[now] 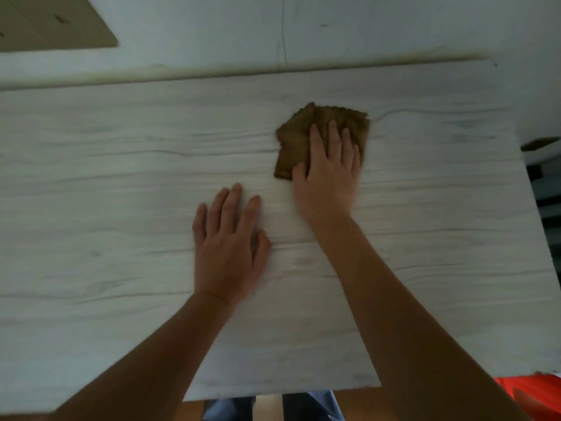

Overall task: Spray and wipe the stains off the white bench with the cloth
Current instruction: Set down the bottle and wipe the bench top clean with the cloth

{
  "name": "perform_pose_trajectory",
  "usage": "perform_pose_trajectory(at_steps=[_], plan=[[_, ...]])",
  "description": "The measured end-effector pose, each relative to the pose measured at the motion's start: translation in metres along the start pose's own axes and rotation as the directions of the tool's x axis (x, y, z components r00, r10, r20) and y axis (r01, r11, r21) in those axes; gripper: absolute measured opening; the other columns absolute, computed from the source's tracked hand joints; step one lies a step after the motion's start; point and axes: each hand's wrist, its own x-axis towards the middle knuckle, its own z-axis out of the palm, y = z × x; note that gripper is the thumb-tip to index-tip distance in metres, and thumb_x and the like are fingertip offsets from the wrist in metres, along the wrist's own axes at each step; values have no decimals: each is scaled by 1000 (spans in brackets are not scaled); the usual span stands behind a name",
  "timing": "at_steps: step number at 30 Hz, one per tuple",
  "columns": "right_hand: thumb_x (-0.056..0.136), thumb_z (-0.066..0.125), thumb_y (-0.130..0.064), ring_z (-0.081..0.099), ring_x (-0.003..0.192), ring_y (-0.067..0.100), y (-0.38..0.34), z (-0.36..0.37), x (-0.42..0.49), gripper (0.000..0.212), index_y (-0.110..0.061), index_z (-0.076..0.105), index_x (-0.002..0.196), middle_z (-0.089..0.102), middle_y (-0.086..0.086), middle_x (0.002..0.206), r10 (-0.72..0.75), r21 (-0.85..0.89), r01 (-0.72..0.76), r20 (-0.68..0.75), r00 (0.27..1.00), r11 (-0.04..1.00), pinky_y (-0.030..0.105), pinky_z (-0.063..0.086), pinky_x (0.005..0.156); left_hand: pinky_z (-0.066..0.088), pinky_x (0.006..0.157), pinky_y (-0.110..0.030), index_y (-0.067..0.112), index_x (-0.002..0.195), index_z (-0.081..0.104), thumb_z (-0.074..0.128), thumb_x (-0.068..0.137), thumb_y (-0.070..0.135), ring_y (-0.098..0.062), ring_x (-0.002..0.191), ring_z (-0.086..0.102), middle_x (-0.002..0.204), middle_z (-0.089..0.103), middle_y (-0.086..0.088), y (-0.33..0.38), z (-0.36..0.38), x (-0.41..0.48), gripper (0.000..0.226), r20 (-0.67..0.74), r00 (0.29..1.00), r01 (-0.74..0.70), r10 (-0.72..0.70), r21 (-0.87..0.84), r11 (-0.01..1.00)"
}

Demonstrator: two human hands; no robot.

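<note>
The white wood-grain bench point(121, 183) fills most of the view. A folded brown cloth point(299, 135) lies on it right of the middle, toward the back. My right hand point(329, 168) presses flat on the cloth with fingers spread, covering its right half. My left hand point(227, 247) rests flat on the bare bench, fingers apart, a little in front and left of the cloth. No spray bottle shows. I cannot make out distinct stains; the frame is blurred.
A pale wall point(334, 28) runs along the bench's back edge. A tan board point(54, 22) shows at the top left. The bench's right edge drops off near dark shelving point(546, 192). Something red point(522, 390) lies below the front right corner.
</note>
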Motion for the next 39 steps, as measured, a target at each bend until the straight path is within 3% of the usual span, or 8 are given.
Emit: perform_pose_trajectory(at_steps=[5,8,15,19,23,30,33,39], plan=[[97,42,-37,14,154,26,-32,19,-1,61,-23,34,156,24,7,165,-397,23,396,60,916,918,41,4,125,26,121,-59,14,149,48,42,97,39,-36,150,36,159,43,-18,-1,1,0,58,-2,1000,0,0,30,1000],[97,42,-42,22,152,25,0,12,16,61,-21,38,154,31,6,163,-491,11,492,71,868,871,40,12,125,26,121,-59,14,148,51,42,96,38,-37,150,36,160,42,-17,0,1,0,57,-15,1000,0,1,17,1000],[98,38,-43,17,153,28,89,-32,84,63,-21,29,157,22,8,165,-149,-85,149,4,989,985,43,13,125,27,120,-60,14,146,55,46,93,37,-38,149,38,160,43,-16,-2,2,0,58,-29,999,-12,12,-5,1000],[100,38,-35,15,153,30,64,-24,87,61,-18,28,157,22,10,165,-15,-77,11,-47,999,997,44,7,125,28,120,-60,14,145,57,48,94,37,-38,148,39,159,43,-16,-3,3,0,56,-36,999,-14,14,-14,1000],[95,42,-33,19,151,32,-4,-1,80,62,-18,35,154,27,10,163,-164,-44,164,-12,986,986,43,9,124,29,119,-60,15,145,56,48,94,37,-37,149,39,160,43,-16,-3,2,0,56,-20,1000,-12,12,-18,1000],[97,42,-36,15,153,27,-91,31,54,61,-21,32,156,25,6,165,-531,8,534,120,839,846,40,3,125,29,120,-59,15,150,50,47,95,38,-35,150,37,160,43,-14,-3,1,-1,59,-2,1000,-11,11,9,1000],[97,42,-39,18,152,25,-64,23,70,62,-21,34,155,27,6,164,-543,32,544,122,831,839,39,7,125,29,120,-59,15,147,54,47,95,38,-35,151,36,161,42,-14,-3,1,-1,57,-5,1000,-11,11,6,1000],[98,39,-41,16,153,27,30,-14,90,63,-22,30,157,22,6,166,-314,-33,317,74,946,948,41,12,125,30,119,-59,15,146,56,49,94,37,-35,149,39,160,44,-15,-5,2,1,56,-30,999,-13,13,-17,1000]])
